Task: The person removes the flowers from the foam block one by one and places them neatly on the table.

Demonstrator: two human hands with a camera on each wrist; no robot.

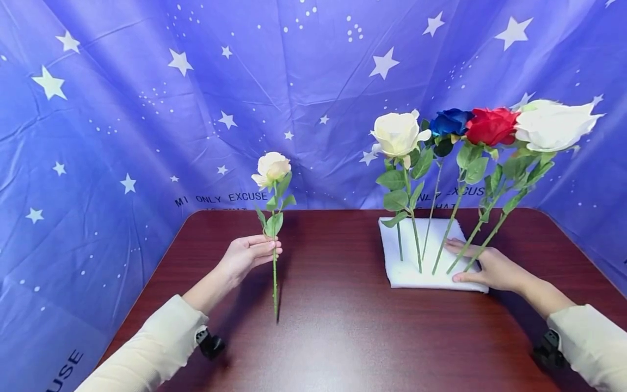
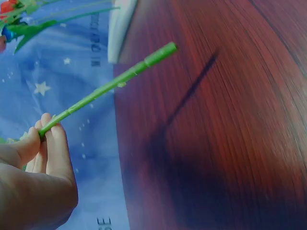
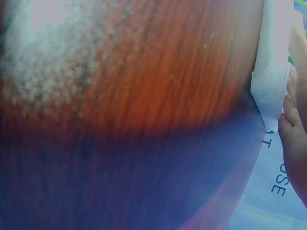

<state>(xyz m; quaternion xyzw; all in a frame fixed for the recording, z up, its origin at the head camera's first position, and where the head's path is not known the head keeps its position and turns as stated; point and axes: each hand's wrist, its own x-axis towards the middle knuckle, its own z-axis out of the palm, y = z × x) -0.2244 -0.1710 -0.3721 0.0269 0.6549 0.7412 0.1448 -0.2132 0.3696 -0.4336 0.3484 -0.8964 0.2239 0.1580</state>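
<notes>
Upright, slim green-stemmed cream rose point(image 1: 272, 169) pinched by left hand point(image 1: 247, 254), glossy wood table point(image 1: 343, 326).

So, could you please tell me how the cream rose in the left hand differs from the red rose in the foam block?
The cream rose is pale, the red rose vivid red. The cream rose stands upright, pinched by the left hand; the red rose leans, stuck in the white foam block. The cream rose's bloom looks smaller. Both have green stems and leaves.
</notes>
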